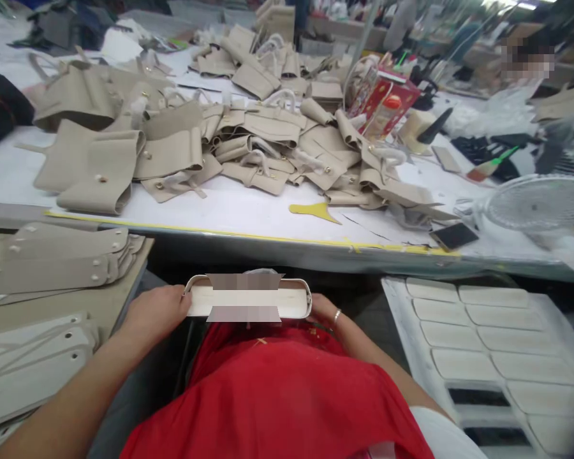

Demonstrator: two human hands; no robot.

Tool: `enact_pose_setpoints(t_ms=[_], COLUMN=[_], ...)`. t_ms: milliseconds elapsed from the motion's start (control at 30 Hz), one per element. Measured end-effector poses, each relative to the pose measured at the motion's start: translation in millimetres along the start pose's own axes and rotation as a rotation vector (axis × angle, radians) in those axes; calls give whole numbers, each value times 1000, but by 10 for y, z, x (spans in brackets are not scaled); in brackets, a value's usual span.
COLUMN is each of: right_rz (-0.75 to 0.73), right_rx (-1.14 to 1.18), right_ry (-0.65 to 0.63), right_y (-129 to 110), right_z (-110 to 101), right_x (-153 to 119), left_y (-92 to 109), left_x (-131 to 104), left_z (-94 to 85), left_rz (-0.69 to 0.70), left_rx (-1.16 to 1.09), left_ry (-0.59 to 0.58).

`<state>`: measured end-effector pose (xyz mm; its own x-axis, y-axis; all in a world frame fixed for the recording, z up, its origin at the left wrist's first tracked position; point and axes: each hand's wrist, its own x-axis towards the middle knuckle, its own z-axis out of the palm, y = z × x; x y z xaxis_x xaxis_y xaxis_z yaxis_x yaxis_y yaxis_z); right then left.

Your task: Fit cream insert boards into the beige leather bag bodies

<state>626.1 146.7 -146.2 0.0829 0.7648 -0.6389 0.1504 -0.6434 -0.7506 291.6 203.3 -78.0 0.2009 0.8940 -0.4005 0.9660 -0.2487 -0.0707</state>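
Observation:
A cream, box-like bag piece (pixel 198 302) with rounded ends is held level between my two hands, just above the red apron. My left hand (pixel 157 312) is closed on its left end. At the right end, my right hand (pixel 323 308) grips the piece, its fingertips partly hidden behind it. Blurred patches cover the middle of the piece. Past it, many beige bag parts (pixel 268 127) are heaped on the white table (pixel 249 220), with a yellow flat tool (pixel 316 210) near the front edge.
Flat beige panels (pixel 62 258) lie on a board at the left. Cream oval pieces (pixel 502 338) sit in rows on a sheet at the right. The table also bears a white fan (pixel 536 203), a dark phone-like slab (pixel 454 236) and a red box (pixel 387 95).

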Motion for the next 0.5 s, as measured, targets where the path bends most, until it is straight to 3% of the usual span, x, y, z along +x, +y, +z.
enact_pose_setpoints(t_ms=[100, 233, 333, 500], right_rz=[-32, -299, -276, -187], right_rx=[-116, -801, -1221, -1415], right_ry=[82, 189, 253, 206], right_y=[-104, -461, -602, -651], right_z=[-198, -118, 42, 151], right_x=[-270, -635, -743, -704], left_y=[-21, -22, -50, -145], left_x=[8, 4, 24, 124], left_z=[-10, -36, -30, -14], left_rz=[9, 37, 66, 83], left_rx=[-8, -8, -19, -90], left_ry=[11, 10, -1, -44])
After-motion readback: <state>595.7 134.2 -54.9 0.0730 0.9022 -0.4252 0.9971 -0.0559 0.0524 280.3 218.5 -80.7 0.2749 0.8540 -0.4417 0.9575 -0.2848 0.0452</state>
